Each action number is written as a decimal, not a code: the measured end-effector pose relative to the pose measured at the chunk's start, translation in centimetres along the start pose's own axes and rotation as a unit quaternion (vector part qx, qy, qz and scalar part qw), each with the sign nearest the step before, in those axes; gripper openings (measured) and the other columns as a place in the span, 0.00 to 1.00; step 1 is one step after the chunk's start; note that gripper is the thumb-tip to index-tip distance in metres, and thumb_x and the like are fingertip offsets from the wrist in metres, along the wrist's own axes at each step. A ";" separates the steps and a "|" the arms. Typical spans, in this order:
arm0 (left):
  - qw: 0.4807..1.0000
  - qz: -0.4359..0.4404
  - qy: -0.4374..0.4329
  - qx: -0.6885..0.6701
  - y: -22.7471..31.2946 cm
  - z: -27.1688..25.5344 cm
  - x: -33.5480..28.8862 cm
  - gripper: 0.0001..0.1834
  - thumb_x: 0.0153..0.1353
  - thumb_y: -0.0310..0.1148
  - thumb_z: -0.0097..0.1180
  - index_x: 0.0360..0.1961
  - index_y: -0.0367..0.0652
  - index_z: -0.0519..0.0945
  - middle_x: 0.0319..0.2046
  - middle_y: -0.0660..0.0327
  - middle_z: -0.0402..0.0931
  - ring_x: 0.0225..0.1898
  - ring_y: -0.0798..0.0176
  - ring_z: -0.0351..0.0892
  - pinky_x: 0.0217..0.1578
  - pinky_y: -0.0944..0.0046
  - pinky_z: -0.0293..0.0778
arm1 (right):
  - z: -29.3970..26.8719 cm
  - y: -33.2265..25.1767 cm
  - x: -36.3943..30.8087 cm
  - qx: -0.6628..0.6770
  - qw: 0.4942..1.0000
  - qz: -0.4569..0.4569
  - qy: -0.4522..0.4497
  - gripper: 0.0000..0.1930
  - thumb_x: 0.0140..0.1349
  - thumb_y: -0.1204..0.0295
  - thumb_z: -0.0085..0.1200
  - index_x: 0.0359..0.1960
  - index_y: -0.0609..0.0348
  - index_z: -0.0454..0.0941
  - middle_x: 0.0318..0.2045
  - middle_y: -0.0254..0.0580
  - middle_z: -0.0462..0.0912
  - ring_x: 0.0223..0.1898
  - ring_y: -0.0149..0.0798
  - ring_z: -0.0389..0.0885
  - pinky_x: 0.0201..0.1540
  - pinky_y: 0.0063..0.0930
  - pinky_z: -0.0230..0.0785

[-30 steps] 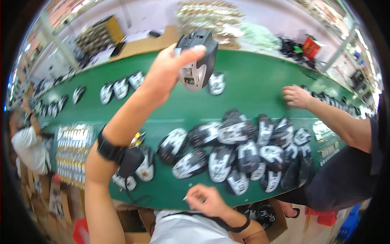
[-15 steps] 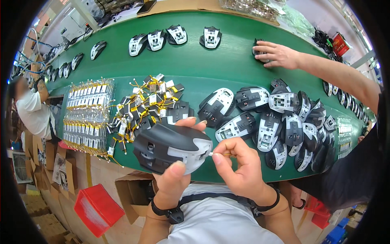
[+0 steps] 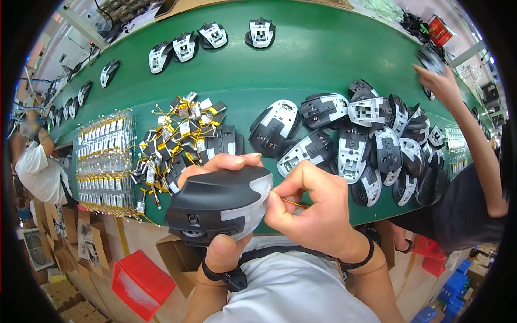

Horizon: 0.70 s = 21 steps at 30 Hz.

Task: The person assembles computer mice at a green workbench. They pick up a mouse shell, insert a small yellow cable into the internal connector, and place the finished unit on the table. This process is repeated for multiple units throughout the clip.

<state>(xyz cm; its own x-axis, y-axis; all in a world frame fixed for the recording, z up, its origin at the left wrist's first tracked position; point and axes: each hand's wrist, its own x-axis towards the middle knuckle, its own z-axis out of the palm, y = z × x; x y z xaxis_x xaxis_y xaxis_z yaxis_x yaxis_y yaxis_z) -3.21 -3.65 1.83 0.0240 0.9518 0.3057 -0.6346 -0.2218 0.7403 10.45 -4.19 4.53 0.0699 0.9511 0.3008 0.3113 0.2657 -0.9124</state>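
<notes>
My left hand (image 3: 222, 254) holds a black and grey computer mouse (image 3: 215, 196) above the table's near edge, thumb below and fingers over the top. At the mouse's right end, my right hand (image 3: 318, 212) is closed in a pinch on a thin yellow wire (image 3: 295, 204). The fingertips touch the mouse there and hide the wire's tip. Just beyond my left hand lies a loose pile of small batteries (image 3: 186, 129) with yellow wires. Past my right hand sits a heap of black and white mouse shells (image 3: 353, 153).
Clear plastic trays of batteries (image 3: 105, 161) stand at the left. Several shells (image 3: 184, 47) line the far side of the green table (image 3: 318, 59). At right, another person's hand (image 3: 442, 86) carries a blurred mouse. A red bin (image 3: 142, 285) is on the floor.
The mouse has tilted in my left hand, showing more of its smooth top. My right fingertips have closed in against its end. The other person's hand has moved right, carrying a mouse.
</notes>
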 end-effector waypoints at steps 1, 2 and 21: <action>1.000 -0.009 0.017 -0.006 0.1 0.1 0.0 0.44 0.47 0.53 0.73 0.59 0.51 0.61 0.54 0.50 0.68 0.60 0.45 0.69 0.62 0.45 0.66 | 0.0 0.0 0.1 0.003 1.000 0.006 -0.008 0.11 0.45 0.80 0.64 0.20 0.60 0.70 0.15 0.35 0.74 0.15 0.28 0.72 0.18 0.22 0.65; 1.000 -0.004 0.016 -0.015 0.0 0.1 0.0 0.44 0.46 0.52 0.73 0.59 0.52 0.61 0.54 0.50 0.68 0.60 0.45 0.69 0.61 0.45 0.66 | -0.1 0.0 0.0 0.008 1.000 0.015 -0.017 0.11 0.45 0.80 0.64 0.20 0.60 0.70 0.15 0.35 0.74 0.14 0.27 0.72 0.17 0.22 0.64; 0.994 0.015 -0.083 -0.069 -1.2 -1.4 0.6 0.42 0.53 0.55 0.63 0.63 0.48 0.60 0.56 0.56 0.63 0.61 0.49 0.63 0.65 0.44 0.56 | -1.0 2.0 0.1 0.191 0.952 0.216 -0.105 0.10 0.58 0.73 0.65 0.35 0.66 0.78 0.24 0.31 0.81 0.23 0.16 0.73 0.25 0.14 0.65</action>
<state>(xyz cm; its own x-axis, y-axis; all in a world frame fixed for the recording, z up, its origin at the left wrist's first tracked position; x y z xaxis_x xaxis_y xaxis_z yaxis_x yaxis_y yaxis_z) -3.52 -2.50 0.29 0.1220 0.8947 0.4297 -0.7372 -0.2082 0.6428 12.05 -3.74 2.97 -0.0906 0.9845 -0.1500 -0.0729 -0.1568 -0.9849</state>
